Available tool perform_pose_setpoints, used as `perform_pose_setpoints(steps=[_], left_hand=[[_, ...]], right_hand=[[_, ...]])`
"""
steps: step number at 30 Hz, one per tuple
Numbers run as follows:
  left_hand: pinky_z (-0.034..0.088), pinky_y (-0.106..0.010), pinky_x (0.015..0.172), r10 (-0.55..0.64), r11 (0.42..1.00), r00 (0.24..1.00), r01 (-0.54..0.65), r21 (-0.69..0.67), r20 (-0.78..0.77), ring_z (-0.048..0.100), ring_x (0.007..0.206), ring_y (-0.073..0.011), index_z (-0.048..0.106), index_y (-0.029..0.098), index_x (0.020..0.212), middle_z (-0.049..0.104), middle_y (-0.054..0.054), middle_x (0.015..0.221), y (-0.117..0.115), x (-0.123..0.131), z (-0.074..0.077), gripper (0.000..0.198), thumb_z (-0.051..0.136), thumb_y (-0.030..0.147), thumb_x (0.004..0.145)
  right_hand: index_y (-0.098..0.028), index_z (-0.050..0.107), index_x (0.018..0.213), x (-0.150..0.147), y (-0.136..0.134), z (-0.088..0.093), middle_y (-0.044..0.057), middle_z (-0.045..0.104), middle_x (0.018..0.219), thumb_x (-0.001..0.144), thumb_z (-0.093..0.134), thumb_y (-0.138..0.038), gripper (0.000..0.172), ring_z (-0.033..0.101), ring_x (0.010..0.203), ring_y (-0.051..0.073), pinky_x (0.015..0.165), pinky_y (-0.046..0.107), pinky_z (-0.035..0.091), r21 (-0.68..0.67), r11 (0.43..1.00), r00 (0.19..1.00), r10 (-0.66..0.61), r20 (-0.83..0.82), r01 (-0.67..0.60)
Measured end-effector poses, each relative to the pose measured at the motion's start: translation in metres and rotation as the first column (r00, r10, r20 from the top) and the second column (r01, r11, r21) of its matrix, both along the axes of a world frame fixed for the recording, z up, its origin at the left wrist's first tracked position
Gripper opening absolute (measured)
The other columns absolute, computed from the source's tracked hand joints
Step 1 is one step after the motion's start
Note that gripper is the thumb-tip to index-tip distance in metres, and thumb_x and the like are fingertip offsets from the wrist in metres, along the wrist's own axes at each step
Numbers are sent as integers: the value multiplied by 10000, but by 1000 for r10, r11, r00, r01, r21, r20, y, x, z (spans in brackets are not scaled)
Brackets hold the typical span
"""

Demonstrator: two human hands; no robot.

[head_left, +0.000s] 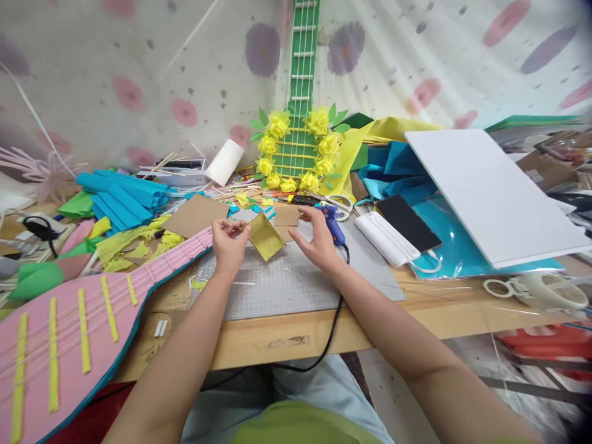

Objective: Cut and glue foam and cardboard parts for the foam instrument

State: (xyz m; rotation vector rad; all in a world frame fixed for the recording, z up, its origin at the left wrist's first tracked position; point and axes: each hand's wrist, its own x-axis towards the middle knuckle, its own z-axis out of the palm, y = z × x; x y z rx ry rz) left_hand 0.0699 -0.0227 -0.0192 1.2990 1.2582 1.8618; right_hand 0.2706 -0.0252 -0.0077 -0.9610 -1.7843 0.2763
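My left hand (230, 245) pinches the upper left edge of a small yellow-olive box-like piece (266, 238), holding it tilted above the grey cutting mat (277, 287). To its right, my right hand (316, 239) is raised with thumb and fingers apart, holding nothing. A blue glue gun (333, 227) lies just beyond the right hand, its black cord running over the table's front edge. Behind the held piece lies a small brown cardboard piece (287, 216) near blue paper scraps.
A pink paper guitar (69, 333) lies at left, beside yellow scraps and blue crepe paper (127, 197). A green guitar (300, 142) with yellow flowers stands behind. At right are a white power strip (387, 238), black phone (409, 223), white board (490, 191) and tape roll (550, 290).
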Motion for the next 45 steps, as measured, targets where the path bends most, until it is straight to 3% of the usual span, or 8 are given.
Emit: perform_pose_setpoints(steps=[8,14,22,24,27,32,38,45], left_hand=[[460,-254,681,6,992,997,4,-124,82,613,660,-98,247,235,774,575,61,684,1,0,-2,492,676,203,535],[448,-230,641,-71,980,992,89,-178,101,594,632,-86,243,232,765,586,57,671,-2,2,-2,474,657,195,538],[436,-213,583,-128,934,974,182,-309,187,579,601,-85,239,230,740,588,59,657,6,-3,-6,504,672,225,481],[441,-214,589,-162,944,983,178,-276,80,585,614,-88,252,228,738,584,60,652,4,-4,-1,462,656,211,513],[471,-257,677,-178,982,953,154,-114,-245,606,701,-103,288,228,767,606,38,716,-3,-6,16,374,619,172,604],[470,-276,701,112,944,692,151,295,-713,618,795,-128,332,223,805,642,5,783,-8,-11,46,312,597,121,676],[482,-272,661,307,883,549,141,448,-777,627,811,-143,364,219,778,646,-8,787,2,-12,53,249,593,147,709],[474,-297,739,122,948,681,136,289,-722,614,821,-151,382,223,712,644,-7,767,3,-10,54,260,632,167,664]], right_hand=[[-197,534,996,-8,1,-11,74,589,938,795,535,-329,241,571,788,167,775,363,475,-255,965,990,21,-138,-56],[-205,536,947,-16,7,-13,67,593,1002,757,541,-419,286,569,823,152,752,330,481,-514,831,928,7,-373,-213],[-192,482,1044,-21,17,-11,94,559,1078,707,607,-421,426,557,933,164,830,355,464,-583,745,916,95,-390,-325],[-196,458,1105,-21,22,1,102,543,1116,685,647,-378,495,552,963,175,849,373,459,-537,776,937,201,-286,-331],[-208,487,1102,-18,29,29,98,524,1168,672,675,-287,475,479,1092,217,938,429,391,-284,908,938,339,67,-308],[-204,582,894,-19,34,67,84,564,1076,768,580,-233,129,460,1058,234,915,433,378,95,953,869,219,444,-289],[-193,602,832,-25,40,69,76,619,980,824,498,-194,104,479,981,217,873,397,396,240,929,841,120,527,-283],[-215,604,761,-28,48,60,50,648,932,868,420,-213,212,493,988,213,879,409,396,187,939,862,169,478,-287]])
